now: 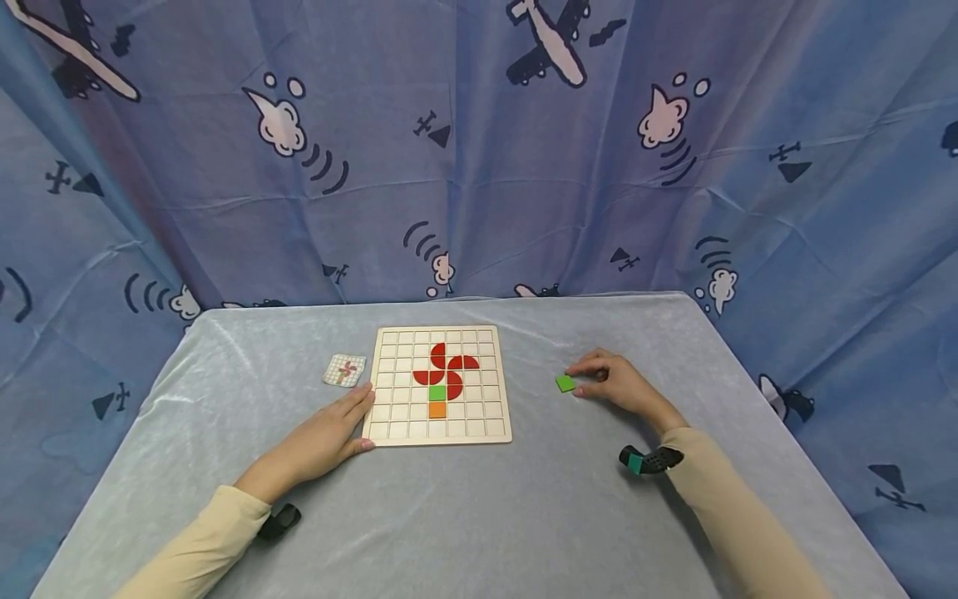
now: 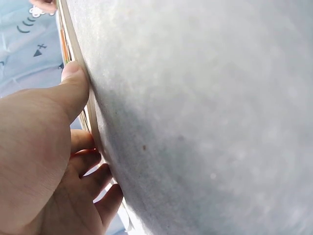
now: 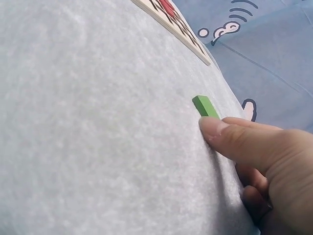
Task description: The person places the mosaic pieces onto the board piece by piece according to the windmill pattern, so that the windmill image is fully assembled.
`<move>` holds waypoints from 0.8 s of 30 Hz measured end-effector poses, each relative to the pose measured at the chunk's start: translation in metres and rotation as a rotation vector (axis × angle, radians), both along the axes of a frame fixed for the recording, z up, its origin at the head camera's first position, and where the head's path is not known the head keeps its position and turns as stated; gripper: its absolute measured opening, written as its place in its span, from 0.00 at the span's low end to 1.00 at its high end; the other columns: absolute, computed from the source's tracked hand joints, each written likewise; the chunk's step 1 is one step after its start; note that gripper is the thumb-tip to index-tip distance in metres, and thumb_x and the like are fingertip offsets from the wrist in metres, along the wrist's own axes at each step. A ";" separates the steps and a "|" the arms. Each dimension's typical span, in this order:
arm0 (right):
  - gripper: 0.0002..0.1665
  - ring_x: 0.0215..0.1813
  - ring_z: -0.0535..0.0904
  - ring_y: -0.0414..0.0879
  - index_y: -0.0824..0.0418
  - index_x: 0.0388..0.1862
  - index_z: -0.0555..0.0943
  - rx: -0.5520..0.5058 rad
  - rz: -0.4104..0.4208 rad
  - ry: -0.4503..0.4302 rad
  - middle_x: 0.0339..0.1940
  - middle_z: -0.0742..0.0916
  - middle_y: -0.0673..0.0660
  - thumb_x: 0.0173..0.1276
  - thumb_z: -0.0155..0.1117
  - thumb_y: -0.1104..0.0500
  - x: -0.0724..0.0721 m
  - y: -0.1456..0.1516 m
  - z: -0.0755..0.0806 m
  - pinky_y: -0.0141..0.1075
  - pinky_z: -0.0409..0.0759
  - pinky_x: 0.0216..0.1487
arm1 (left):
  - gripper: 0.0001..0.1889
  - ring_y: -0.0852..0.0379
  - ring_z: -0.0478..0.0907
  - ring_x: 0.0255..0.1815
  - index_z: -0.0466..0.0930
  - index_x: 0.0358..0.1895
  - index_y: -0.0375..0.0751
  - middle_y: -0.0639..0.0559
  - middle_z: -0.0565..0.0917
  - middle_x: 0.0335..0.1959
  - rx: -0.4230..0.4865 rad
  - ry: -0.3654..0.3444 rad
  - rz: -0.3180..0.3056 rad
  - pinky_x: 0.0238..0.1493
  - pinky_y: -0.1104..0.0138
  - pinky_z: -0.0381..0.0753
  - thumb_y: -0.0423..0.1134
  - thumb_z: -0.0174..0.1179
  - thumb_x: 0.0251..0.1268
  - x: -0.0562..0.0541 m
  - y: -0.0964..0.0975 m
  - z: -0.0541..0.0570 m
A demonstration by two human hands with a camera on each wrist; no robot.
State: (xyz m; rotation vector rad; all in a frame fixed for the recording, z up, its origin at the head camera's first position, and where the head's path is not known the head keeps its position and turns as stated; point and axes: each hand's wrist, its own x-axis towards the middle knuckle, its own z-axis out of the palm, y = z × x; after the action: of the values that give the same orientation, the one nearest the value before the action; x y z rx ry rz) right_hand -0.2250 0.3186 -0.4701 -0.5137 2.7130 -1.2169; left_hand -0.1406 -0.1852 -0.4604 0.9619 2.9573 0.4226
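A square wooden grid board (image 1: 397,349) lies flat on the table. Red quarter-round pieces (image 1: 437,358) form a pinwheel on it, with a green square tile (image 1: 437,393) and an orange square tile (image 1: 437,409) in a column beneath. My left hand (image 1: 310,441) rests against the board's left edge, fingers extended along the side and thumb by the near corner. Right of the board, my right hand (image 1: 617,384) pinches another green square tile (image 1: 565,383) between thumb and fingertips. In the right wrist view this tile (image 3: 204,105) sticks out past the thumb, close over the cloth.
Left of the board lies a small pattern card (image 1: 344,370) showing a red pinwheel figure on a grid. Grey velvety cloth (image 1: 479,524) covers the table. Behind it hangs a blue curtain (image 1: 389,166) printed with planes and clouds.
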 end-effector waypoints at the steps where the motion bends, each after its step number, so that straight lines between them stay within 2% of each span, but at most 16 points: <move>1: 0.20 0.48 0.75 0.50 0.60 0.51 0.87 0.004 -0.001 0.003 0.50 0.83 0.61 0.58 0.76 0.59 0.001 -0.001 0.001 0.27 0.71 0.42 | 0.39 0.35 0.63 0.75 0.60 0.73 0.26 0.33 0.62 0.76 0.001 0.006 -0.002 0.71 0.45 0.70 0.48 0.62 0.68 0.000 0.000 0.000; 4: 0.19 0.49 0.76 0.55 0.63 0.50 0.87 -0.001 -0.007 -0.001 0.50 0.83 0.64 0.59 0.76 0.62 0.004 -0.005 0.006 0.28 0.70 0.42 | 0.39 0.35 0.63 0.75 0.60 0.73 0.26 0.33 0.62 0.76 0.006 0.008 -0.003 0.70 0.45 0.70 0.48 0.62 0.68 0.000 0.000 0.000; 8: 0.18 0.49 0.75 0.61 0.68 0.49 0.86 -0.014 -0.004 -0.020 0.50 0.82 0.68 0.59 0.74 0.66 0.013 -0.014 0.022 0.29 0.71 0.41 | 0.40 0.36 0.63 0.76 0.59 0.74 0.26 0.33 0.61 0.77 0.006 -0.005 -0.002 0.71 0.45 0.69 0.49 0.62 0.68 0.000 -0.001 0.000; 14: 0.17 0.48 0.75 0.62 0.69 0.49 0.86 0.008 -0.003 -0.021 0.50 0.82 0.69 0.60 0.73 0.66 0.022 -0.021 0.038 0.29 0.71 0.42 | 0.40 0.36 0.62 0.76 0.59 0.74 0.27 0.33 0.61 0.77 -0.001 -0.012 0.002 0.72 0.45 0.69 0.49 0.62 0.68 -0.001 -0.001 0.000; 20: 0.16 0.48 0.74 0.63 0.70 0.48 0.86 0.007 -0.002 -0.005 0.49 0.82 0.69 0.59 0.73 0.67 0.024 -0.022 0.039 0.29 0.71 0.42 | 0.40 0.36 0.61 0.77 0.58 0.74 0.27 0.34 0.60 0.77 -0.007 -0.019 0.003 0.72 0.46 0.68 0.50 0.61 0.68 -0.002 -0.001 -0.002; 24: 0.16 0.48 0.75 0.62 0.69 0.47 0.86 0.009 -0.010 0.002 0.50 0.82 0.69 0.60 0.73 0.66 0.020 -0.019 0.029 0.29 0.70 0.41 | 0.40 0.36 0.61 0.77 0.58 0.74 0.27 0.34 0.60 0.78 -0.008 -0.018 0.005 0.72 0.46 0.68 0.50 0.61 0.68 -0.002 -0.001 -0.002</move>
State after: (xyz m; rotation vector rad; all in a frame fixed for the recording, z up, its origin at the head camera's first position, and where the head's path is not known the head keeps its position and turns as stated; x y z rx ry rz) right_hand -0.2054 0.2994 -0.4407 -0.5017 2.7243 -1.2072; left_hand -0.1429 -0.1866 -0.4626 0.9450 2.9440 0.4164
